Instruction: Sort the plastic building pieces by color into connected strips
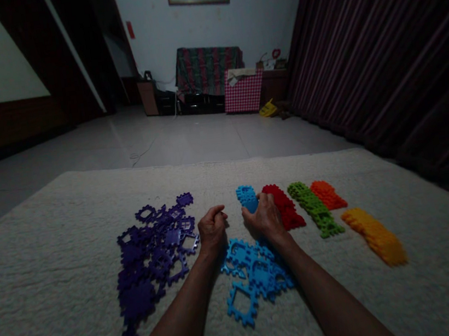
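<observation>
1. Gripping the near end of a row of light-blue toothed tiles (246, 194), the right hand (267, 214) has its thumb on one side and fingers on the other, a hold that probably squares the pieces up and stops them sliding.
2. The left hand (213, 227) is just beside, fingers curled inward; whether anything is pinched there I cannot tell. It sits between the purple tile pile (138, 300) and the blue row, perhaps so that it can serve either hand's work quickly.
3. Loose light-blue tiles (261, 277), frames and filled squares, lie jumbled between the forearms, within easy reach of both hands.
4. Right of the blue row lie a red row (283, 207), a green row (312, 208), an orange row (328, 194) and a yellow-orange row (374, 236), their tiles close together, seemingly grouped by colour so that each set stays distinct.
5. All rest on a pale quilted mat (53, 251), whose soft texture likely helps keep the rows from slipping.
</observation>
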{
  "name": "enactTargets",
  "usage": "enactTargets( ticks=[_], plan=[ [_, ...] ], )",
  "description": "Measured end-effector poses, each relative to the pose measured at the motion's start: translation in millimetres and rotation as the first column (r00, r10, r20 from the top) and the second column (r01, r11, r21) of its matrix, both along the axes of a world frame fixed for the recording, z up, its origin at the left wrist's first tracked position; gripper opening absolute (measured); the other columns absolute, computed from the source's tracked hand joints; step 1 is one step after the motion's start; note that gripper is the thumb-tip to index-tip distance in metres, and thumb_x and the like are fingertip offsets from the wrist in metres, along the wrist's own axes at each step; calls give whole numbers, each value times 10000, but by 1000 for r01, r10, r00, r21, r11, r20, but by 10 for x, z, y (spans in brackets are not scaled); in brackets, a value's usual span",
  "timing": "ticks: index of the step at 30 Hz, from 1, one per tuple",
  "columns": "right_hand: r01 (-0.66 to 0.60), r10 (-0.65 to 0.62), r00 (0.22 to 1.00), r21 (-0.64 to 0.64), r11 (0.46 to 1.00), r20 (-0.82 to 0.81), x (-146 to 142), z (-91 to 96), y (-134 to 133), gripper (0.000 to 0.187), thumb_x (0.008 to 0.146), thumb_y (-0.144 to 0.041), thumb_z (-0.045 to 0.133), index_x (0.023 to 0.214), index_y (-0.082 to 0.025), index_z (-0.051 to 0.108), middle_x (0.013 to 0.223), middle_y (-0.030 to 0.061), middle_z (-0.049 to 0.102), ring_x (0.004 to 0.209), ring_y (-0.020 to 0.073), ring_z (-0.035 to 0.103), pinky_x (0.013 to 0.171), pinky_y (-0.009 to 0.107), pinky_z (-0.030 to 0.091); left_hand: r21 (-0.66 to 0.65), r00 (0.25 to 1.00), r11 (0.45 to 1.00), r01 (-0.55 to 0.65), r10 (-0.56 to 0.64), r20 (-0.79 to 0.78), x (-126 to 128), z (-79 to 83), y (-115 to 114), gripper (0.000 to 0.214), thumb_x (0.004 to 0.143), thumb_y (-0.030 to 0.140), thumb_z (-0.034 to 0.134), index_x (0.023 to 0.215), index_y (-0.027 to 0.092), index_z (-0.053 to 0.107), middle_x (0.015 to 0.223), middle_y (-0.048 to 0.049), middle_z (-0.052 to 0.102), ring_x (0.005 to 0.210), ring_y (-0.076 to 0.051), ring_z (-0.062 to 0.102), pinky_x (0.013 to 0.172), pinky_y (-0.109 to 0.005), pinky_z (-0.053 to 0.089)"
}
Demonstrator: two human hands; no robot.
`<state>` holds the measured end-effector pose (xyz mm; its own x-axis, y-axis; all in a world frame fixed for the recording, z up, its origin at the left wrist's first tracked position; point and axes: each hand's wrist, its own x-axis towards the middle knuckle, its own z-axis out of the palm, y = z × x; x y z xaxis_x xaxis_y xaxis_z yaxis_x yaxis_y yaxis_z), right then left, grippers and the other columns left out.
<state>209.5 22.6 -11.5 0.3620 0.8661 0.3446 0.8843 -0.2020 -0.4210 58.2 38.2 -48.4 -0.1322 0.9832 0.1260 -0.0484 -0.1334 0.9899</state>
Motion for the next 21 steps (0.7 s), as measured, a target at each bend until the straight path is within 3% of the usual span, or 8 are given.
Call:
enactTargets(
  ticks=[13,21],
  plan=[
    [-25,27,999,43,999,-28,2,-2,-24,446,775,-396,627,1125,-147,505,1104,159,535,1012,299,561,871,402,456,-10,1000,1000,-10,10,-6,4,118,-60,335,728,276,525,948,126,729,688,-29,664,544,-120,596,520,-228,466],
    [-47,47,999,54,997,6,11,30,-50,446,779,-384,634,1129,-131,523,1099,163,545,1047,298,541,886,392,457,1,1000,1000,-10,10,19,8,45,-26,333,733,302,526,945,144,728,685,-17,655,531,-113,581,518,-226,456]
  ],
)
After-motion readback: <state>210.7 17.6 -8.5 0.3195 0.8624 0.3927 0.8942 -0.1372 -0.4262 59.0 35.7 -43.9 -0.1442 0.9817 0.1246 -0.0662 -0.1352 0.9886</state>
